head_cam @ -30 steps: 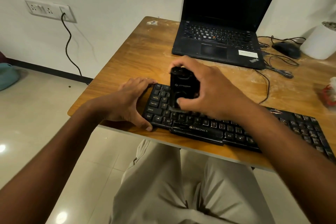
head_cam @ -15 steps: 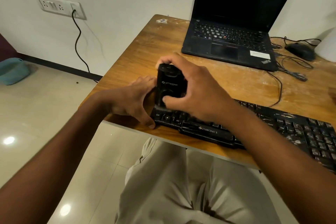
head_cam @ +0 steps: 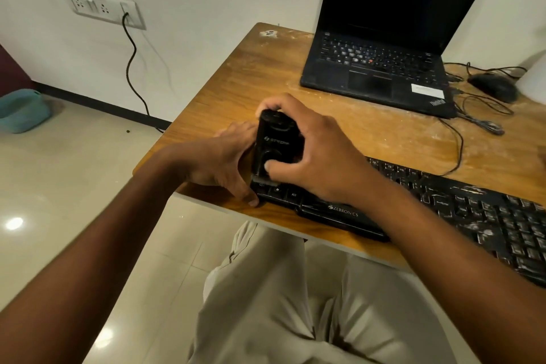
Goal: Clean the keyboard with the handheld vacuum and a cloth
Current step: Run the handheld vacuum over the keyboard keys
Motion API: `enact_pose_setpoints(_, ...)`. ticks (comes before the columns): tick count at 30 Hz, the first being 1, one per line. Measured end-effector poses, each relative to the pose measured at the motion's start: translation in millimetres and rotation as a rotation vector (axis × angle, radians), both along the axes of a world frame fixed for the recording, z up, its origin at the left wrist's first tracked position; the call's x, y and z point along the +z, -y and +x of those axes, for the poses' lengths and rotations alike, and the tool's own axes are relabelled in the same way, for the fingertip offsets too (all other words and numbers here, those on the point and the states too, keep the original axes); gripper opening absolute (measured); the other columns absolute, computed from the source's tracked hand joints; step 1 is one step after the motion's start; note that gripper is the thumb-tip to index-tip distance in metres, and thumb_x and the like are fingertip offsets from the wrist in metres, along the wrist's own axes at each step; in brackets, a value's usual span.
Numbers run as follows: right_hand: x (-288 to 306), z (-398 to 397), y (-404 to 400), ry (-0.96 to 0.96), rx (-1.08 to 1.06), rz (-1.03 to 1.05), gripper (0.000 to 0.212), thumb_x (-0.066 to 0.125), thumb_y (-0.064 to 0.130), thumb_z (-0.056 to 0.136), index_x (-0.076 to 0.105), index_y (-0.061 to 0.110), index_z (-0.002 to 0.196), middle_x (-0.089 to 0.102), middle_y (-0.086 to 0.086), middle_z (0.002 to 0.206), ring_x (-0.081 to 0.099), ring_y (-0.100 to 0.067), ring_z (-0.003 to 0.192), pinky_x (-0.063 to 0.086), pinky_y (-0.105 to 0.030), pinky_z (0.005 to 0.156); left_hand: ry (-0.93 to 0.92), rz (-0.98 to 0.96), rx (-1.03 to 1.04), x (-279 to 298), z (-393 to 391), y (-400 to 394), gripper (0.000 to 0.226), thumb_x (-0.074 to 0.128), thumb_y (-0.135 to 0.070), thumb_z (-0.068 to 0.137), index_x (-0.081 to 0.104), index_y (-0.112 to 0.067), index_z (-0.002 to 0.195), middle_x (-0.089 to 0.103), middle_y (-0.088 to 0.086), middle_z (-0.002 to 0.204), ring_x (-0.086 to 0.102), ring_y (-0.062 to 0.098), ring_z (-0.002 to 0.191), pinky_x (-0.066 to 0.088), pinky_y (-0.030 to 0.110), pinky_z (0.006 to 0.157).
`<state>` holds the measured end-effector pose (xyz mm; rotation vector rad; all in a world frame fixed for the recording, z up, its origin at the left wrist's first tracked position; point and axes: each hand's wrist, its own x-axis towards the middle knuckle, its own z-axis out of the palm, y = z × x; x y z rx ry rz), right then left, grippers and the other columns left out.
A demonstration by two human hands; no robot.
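A black keyboard (head_cam: pixel 461 210) with dusty keys lies along the front edge of the wooden table (head_cam: pixel 266 74). My right hand (head_cam: pixel 313 154) grips a small black handheld vacuum (head_cam: pixel 276 142), standing upright with its nozzle down on the keys at the keyboard's left end. My left hand (head_cam: pixel 224 162) holds the keyboard's left end, thumb at its front corner, fingers behind the vacuum. No cloth is in view.
An open black laptop (head_cam: pixel 381 68) stands at the back of the table, with a black mouse (head_cam: pixel 493 87) and tangled cables to its right. A wall socket (head_cam: pixel 100 7) with a plugged cable is on the left wall. A teal tub (head_cam: pixel 22 111) sits on the floor.
The vacuum and my right hand have slid left along the keys to the keyboard's left end. My left hand stays on that end. The camera has turned left.
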<state>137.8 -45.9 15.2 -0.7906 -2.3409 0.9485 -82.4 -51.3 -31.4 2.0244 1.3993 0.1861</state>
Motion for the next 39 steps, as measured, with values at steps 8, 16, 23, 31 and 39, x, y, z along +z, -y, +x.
enact_pose_setpoints(8, 22.5, 42.0, -12.0, 0.424, 0.021, 0.053, 0.065, 0.082, 0.021, 0.077, 0.046, 0.049, 0.122, 0.062, 0.016, 0.093, 0.062, -0.001, 0.074, 0.051, -0.019, 0.056, 0.005, 0.008, -0.018, -0.5, -0.2, -4.8, 0.123, 0.094, -0.044, 0.059, 0.013, -0.040, 0.152, 0.031, -0.022, 0.132, 0.030, 0.004, 0.123, 0.034, 0.036, 0.110)
enact_pose_setpoints(16, 2.4, 18.9, 0.6, 0.117, 0.054, 0.018, 0.059, 0.079, 0.015, 0.081, 0.049, 0.031, 0.129, 0.064, 0.008, 0.099, 0.068, -0.012, 0.082, 0.061, -0.028, 0.064, -0.029, 0.010, -0.012, -1.2, -0.5, -2.9, 0.112, 0.093, -0.047, 0.060, 0.023, -0.035, 0.147, 0.027, -0.037, 0.121, 0.034, -0.003, 0.110, 0.039, 0.032, 0.106)
enact_pose_setpoints(23, 25.7, 59.3, -7.4, 0.405, -0.006, 0.060, 0.065, 0.082, 0.018, 0.078, 0.046, 0.048, 0.124, 0.062, 0.014, 0.093, 0.062, 0.001, 0.081, 0.053, -0.017, 0.057, -0.004, -0.007, -0.010, -0.9, 0.7, -5.2, 0.129, 0.095, -0.042, 0.057, 0.010, -0.039, 0.154, 0.027, -0.025, 0.134, 0.030, 0.007, 0.127, 0.035, 0.034, 0.108)
enact_pose_setpoints(31, 8.9, 49.5, 2.5, 0.258, 0.038, 0.024, 0.062, 0.079, 0.016, 0.081, 0.048, 0.041, 0.128, 0.062, 0.014, 0.099, 0.064, -0.006, 0.082, 0.057, -0.022, 0.063, -0.007, -0.008, 0.004, -1.7, 1.3, -5.0, 0.126, 0.095, -0.042, 0.058, 0.012, -0.039, 0.153, 0.030, -0.030, 0.125, 0.032, 0.004, 0.120, 0.037, 0.028, 0.101)
enact_pose_setpoints(39, 26.7, 65.1, 1.4, 0.232, -0.004, -0.005, 0.062, 0.081, 0.015, 0.081, 0.047, 0.043, 0.125, 0.061, 0.015, 0.099, 0.064, 0.000, 0.087, 0.057, -0.019, 0.062, -0.008, -0.009, -0.007, -2.0, 0.6, -5.0, 0.124, 0.095, -0.046, 0.056, 0.014, -0.043, 0.150, 0.030, -0.028, 0.134, 0.033, 0.001, 0.122, 0.036, 0.039, 0.111)
